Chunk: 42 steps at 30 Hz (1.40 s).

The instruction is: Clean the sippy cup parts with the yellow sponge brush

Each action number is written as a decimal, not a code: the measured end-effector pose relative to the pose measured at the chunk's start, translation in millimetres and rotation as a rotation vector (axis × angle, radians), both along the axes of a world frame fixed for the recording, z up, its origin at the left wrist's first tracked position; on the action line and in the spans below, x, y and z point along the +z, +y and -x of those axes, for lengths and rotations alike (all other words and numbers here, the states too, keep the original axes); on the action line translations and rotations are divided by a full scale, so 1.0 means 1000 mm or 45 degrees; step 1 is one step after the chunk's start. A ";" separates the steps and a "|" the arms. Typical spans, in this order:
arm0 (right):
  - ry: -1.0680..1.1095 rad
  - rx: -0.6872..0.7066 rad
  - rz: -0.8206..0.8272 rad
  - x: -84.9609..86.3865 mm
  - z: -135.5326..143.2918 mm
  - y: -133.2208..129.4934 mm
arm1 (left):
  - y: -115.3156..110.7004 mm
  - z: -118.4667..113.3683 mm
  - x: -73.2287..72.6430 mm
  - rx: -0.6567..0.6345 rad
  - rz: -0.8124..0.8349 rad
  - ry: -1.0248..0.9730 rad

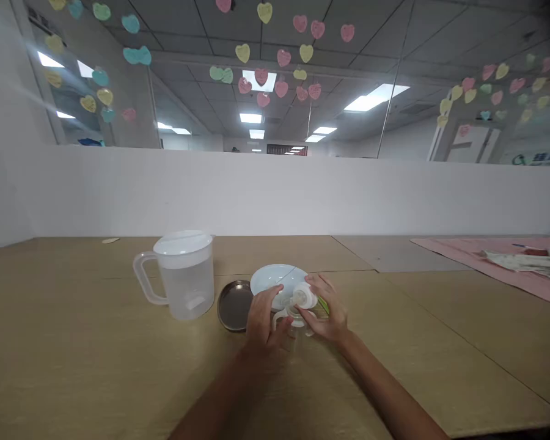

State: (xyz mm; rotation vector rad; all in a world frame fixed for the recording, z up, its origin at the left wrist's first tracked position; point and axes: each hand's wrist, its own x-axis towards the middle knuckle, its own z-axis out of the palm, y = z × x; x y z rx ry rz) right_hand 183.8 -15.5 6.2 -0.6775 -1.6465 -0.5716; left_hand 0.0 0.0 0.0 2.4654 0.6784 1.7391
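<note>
My left hand (262,319) and my right hand (327,311) meet over a small clear baby bottle (297,315) with white side handles, standing on the wooden table (96,366). The right hand's fingers are at its white teat cap (305,296) and around the bottle's body. The left hand grips the bottle's left handle side. Just behind the hands lies a pale blue plate (275,278), and left of it a small dark metal dish (233,304).
A translucent lidded plastic jug (183,275) with a handle stands to the left. A pink mat (508,256) with cloth on it lies at the far right. A white partition wall (275,189) runs behind the table.
</note>
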 end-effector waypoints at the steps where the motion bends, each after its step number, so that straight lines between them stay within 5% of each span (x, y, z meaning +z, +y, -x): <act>1: -0.072 -0.002 -0.089 0.001 0.001 -0.002 | 0.000 -0.001 -0.001 -0.019 -0.068 0.002; 7: -0.325 -0.099 -0.342 0.009 0.007 -0.016 | -0.009 -0.007 -0.001 -0.070 -0.326 0.031; 15: -0.510 -0.237 -0.322 0.003 0.002 -0.014 | -0.003 -0.007 0.003 -0.116 -0.213 -0.040; 20: -0.519 -0.232 -0.331 -0.001 0.000 -0.009 | -0.007 -0.007 0.010 -0.191 0.046 -0.061; 30: -0.448 -0.121 -0.226 0.004 0.008 -0.016 | -0.021 -0.012 0.031 -0.569 1.083 -0.310; 38: -0.505 -0.018 -0.280 -0.008 0.006 -0.025 | -0.016 -0.014 0.037 -0.700 1.218 -0.536; 42: -0.081 -0.034 -0.247 -0.004 -0.004 -0.019 | -0.007 -0.005 0.035 -0.403 0.976 -0.407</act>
